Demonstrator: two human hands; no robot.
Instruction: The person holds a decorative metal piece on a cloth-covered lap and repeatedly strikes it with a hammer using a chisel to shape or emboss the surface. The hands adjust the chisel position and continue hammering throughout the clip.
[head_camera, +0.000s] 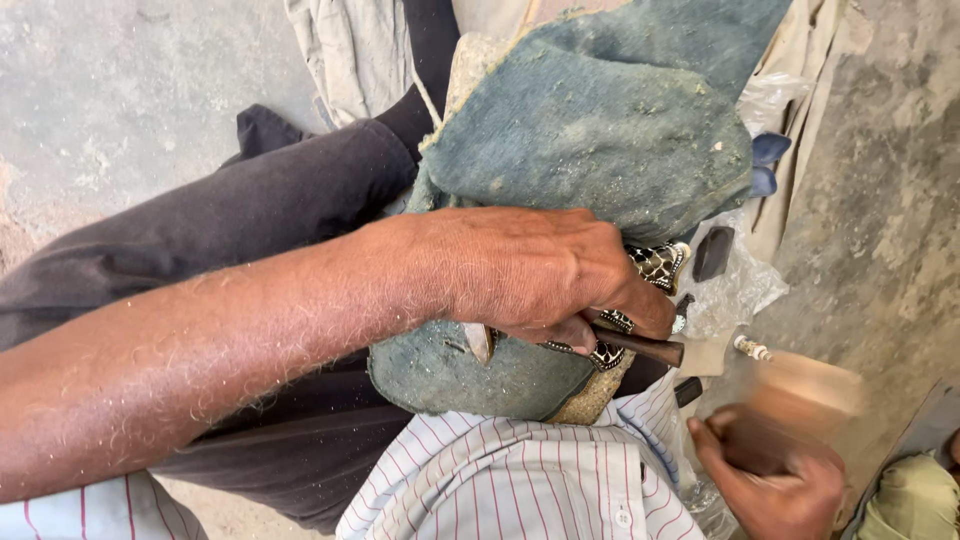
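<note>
Left hand (540, 275) on perhaps-wooden handle (645, 347).

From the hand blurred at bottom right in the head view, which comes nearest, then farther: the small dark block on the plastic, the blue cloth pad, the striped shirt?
1. Striped shirt, just left of the right hand.
2. Small dark block, above it.
3. Blue cloth pad, farthest, top centre.

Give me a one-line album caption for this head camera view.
Left hand steadies a dark-handled tool on a denim pad, while the right hand grips a blurred wooden mallet.
</note>
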